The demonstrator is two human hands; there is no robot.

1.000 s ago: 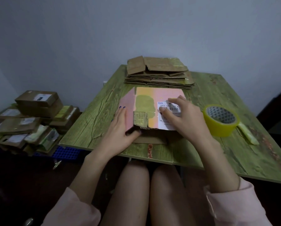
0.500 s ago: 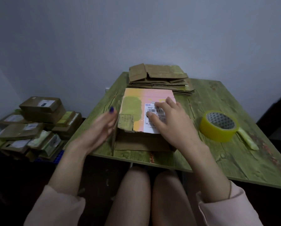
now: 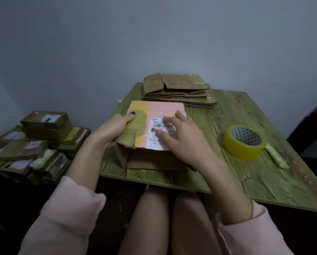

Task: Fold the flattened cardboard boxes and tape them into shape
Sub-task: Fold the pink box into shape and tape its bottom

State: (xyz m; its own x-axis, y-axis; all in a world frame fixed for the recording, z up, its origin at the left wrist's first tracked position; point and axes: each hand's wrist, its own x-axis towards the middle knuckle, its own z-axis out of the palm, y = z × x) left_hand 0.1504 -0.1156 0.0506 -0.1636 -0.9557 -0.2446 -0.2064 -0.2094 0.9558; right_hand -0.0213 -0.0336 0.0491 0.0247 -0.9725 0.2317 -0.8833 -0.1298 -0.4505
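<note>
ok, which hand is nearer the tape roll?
Right. The right hand presses the box top, left of the tape roll; the left hand grips the box's left edge, farther off.

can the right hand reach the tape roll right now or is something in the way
Probably yes: the right hand presses flat on the box, and the tape roll lies on the table to its right, with nothing between them.

Pink, green and brown on a green table

The box (image 3: 165, 107) has a pink and orange top with an olive-green patch, a white label (image 3: 154, 142) printed in black, and brown sides. The table (image 3: 227, 181) is green wood grain with reddish flecks. The tape roll (image 3: 242, 151) is yellow, its core patterned with grey triangles. The 2 sleeves (image 3: 71, 208) are pale pink.
</note>
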